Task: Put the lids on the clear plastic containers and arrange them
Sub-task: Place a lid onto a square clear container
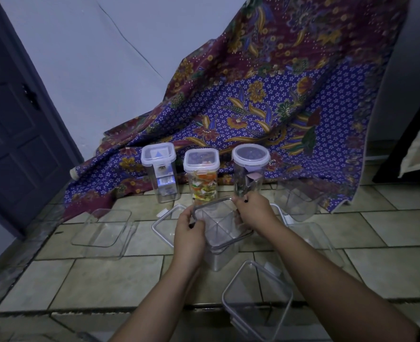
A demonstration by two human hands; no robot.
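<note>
Paper scraps (204,190) fill the middle lidded container (201,166).

Open lane over bare tiled floor (80,280) front-left; blocked ahead by three lidded tall containers (201,176) in a row before the batik cloth (278,107), left by an empty square container (103,230), right by two clear containers (297,201), near-right by a grey-rimmed container (255,299), all ringing the gripped centre container (216,260).

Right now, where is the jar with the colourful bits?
Head view, centre: the colourful jar stands between the blue-packet jar on its left and the round jar on its right.
</note>
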